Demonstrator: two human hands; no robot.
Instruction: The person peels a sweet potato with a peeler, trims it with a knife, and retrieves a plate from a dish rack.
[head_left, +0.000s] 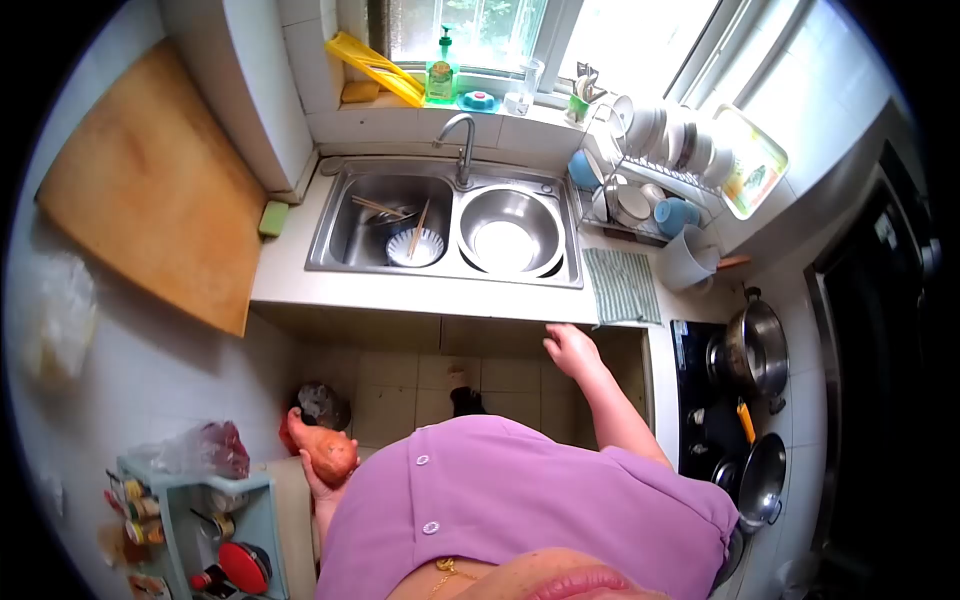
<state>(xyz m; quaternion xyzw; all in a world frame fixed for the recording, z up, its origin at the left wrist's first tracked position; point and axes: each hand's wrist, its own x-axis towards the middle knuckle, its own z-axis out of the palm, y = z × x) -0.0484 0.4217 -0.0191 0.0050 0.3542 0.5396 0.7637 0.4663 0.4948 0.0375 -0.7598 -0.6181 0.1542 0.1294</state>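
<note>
At the lower left my left hand (318,475) is closed round the underside of a reddish-orange sweet potato (328,452), whose narrow end points up and away from me. My right hand (573,350) is just below the front edge of the white counter (480,303), its fingers curled in, and nothing shows in them. Whether it touches the counter edge or the cabinet front cannot be seen. Past the counter edge is a double steel sink (455,250). Its left basin holds a striped bowl (414,247) with chopsticks; a steel basin (510,215) sits in the right one.
A bin (324,405) with a bag in it stands on the floor near my left hand. A striped cloth (622,285) and a dish rack (650,170) are right of the sink. Pans (762,480) rest by the stove. A blue-grey shelf (180,490) stands lower left.
</note>
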